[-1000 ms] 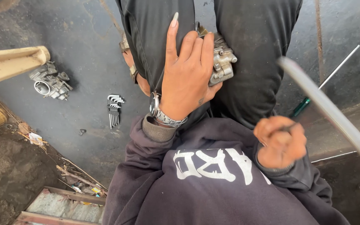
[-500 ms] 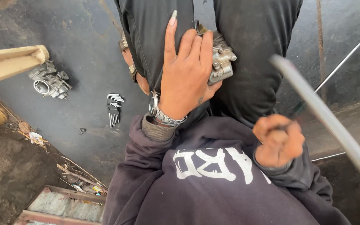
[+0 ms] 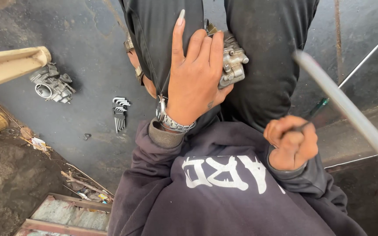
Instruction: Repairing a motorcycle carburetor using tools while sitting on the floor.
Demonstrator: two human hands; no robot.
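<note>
You are wearing a dark purplish-navy sweatshirt with bold white lettering across it, and black trousers. You are gripping a dull silver-grey metal carburettor, and a silver watch is shining at your wrist. A second grey carburettor and a set of silvery hex keys are lying on dark grey, stained concrete.

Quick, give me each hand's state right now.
Left hand: fingers wrapped over a grey metal carburettor, pressing it against the knees.
Right hand: closed in a fist around a thin tool.
</note>
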